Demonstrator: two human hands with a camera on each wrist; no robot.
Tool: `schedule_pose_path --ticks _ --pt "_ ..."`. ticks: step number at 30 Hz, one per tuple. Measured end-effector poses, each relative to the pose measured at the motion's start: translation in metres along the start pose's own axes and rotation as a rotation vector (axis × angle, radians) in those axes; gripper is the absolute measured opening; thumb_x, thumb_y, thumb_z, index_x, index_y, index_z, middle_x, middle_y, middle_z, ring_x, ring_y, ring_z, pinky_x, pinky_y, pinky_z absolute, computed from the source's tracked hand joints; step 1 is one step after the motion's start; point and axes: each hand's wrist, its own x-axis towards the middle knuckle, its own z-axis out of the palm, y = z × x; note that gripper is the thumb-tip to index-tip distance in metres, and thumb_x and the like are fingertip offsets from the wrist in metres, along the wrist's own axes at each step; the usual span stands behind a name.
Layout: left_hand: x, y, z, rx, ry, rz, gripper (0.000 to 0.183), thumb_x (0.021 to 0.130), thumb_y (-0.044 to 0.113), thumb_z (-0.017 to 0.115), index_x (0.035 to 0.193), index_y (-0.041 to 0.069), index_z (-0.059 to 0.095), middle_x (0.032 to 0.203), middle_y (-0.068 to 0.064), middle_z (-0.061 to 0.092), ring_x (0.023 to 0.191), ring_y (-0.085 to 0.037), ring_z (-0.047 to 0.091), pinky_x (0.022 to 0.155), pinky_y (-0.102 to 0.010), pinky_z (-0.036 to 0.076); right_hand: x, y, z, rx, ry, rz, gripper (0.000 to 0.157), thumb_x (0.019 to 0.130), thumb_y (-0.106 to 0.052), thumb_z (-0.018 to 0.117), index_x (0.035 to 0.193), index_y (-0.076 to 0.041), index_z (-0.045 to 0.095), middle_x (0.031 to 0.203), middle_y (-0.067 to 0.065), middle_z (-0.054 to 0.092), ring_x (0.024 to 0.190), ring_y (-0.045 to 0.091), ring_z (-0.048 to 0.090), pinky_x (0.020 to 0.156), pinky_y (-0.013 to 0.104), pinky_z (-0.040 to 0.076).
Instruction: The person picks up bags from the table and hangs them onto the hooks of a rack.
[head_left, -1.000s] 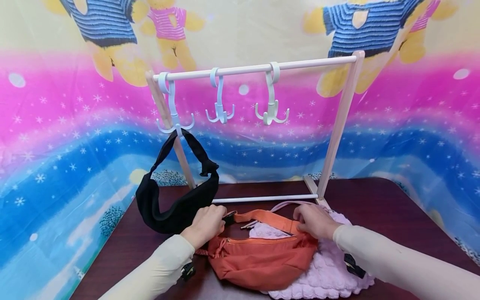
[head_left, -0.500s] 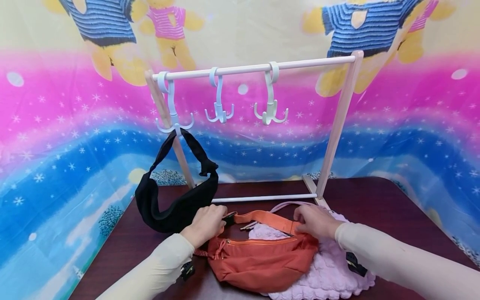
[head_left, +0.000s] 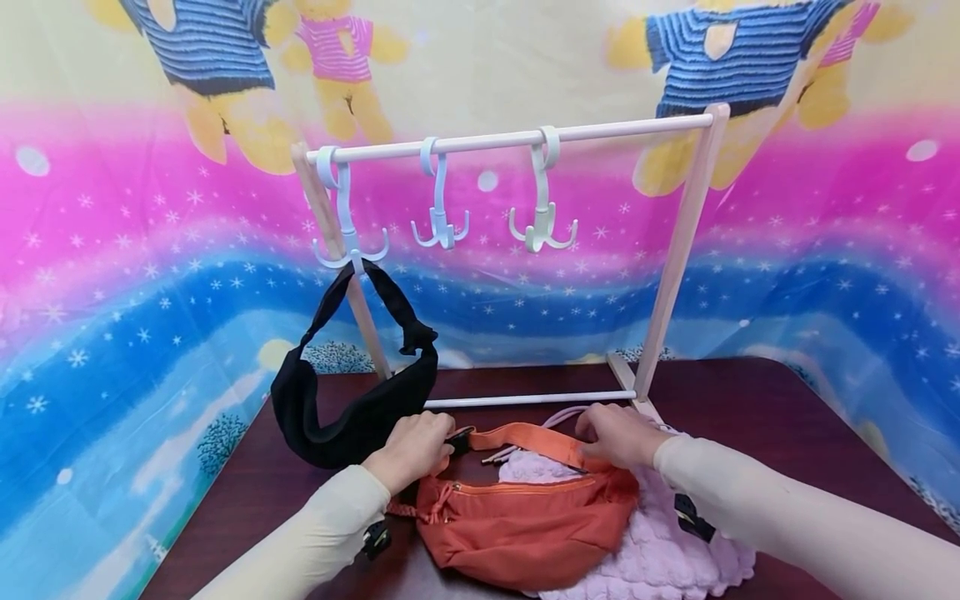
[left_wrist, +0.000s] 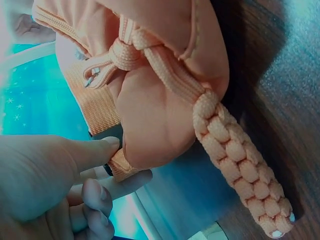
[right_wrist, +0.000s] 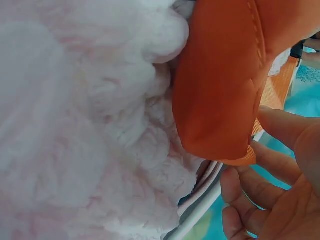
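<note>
An orange-red waist bag [head_left: 525, 529] lies at the front of the table, zipper side up, partly over a puffy pale pink bag [head_left: 663, 542]. My left hand [head_left: 414, 450] pinches its strap by the black buckle [left_wrist: 107, 137], thumb on one side and fingers on the other. A braided cord [left_wrist: 245, 167] dangles from that end. At the opposite end, my right hand [head_left: 621, 435] has the orange strap [right_wrist: 282, 82] between thumb and index finger, close to where it joins the bag. Beside the left hand, a black bag [head_left: 360, 417] hangs from the leftmost hook [head_left: 348, 225].
A wooden rack [head_left: 686, 250] with a white top rail [head_left: 495, 140] stands behind the bags. The middle hook [head_left: 440, 208] and right hook [head_left: 542, 208] hang from the rail with bare prongs. A printed cloth backdrop [head_left: 150, 333] surrounds the dark table [head_left: 795, 442].
My right hand has shifted slightly left along the strap, and the strap's right part has moved a little with it. The left hand stays at the buckle.
</note>
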Motion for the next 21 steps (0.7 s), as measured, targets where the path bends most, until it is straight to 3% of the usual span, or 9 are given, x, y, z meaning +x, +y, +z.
schedule_pose_path --ticks 13,18,21 --pt "0.004 0.000 0.002 0.025 -0.049 -0.033 0.022 0.094 0.024 0.073 0.080 0.015 0.060 0.061 0.002 0.047 0.054 -0.014 0.046 0.057 -0.031 0.036 0.004 0.000 0.004 -0.024 -0.003 0.005 0.022 0.082 -0.021 0.082 0.100 -0.010 0.076 0.083 -0.003 0.066 0.071 0.012 0.053 0.063 0.032 0.043" --pt "0.005 0.000 0.003 0.032 -0.055 -0.038 0.021 0.095 0.023 0.072 0.079 0.016 0.060 0.060 0.002 0.047 0.054 -0.013 0.046 0.056 -0.030 0.036 0.006 0.000 0.007 -0.041 0.001 -0.014 0.011 0.080 -0.017 0.083 0.084 -0.014 0.073 0.071 -0.005 0.057 0.065 0.012 0.048 0.060 0.030 0.038" --pt "0.005 0.001 0.003 0.032 -0.047 -0.034 0.020 0.094 0.022 0.072 0.079 0.015 0.061 0.062 0.002 0.050 0.055 -0.013 0.048 0.057 -0.031 0.038 0.007 0.001 0.011 -0.075 0.028 -0.015 0.017 0.079 -0.016 0.084 0.074 -0.016 0.068 0.064 -0.006 0.051 0.061 0.012 0.045 0.058 0.029 0.035"
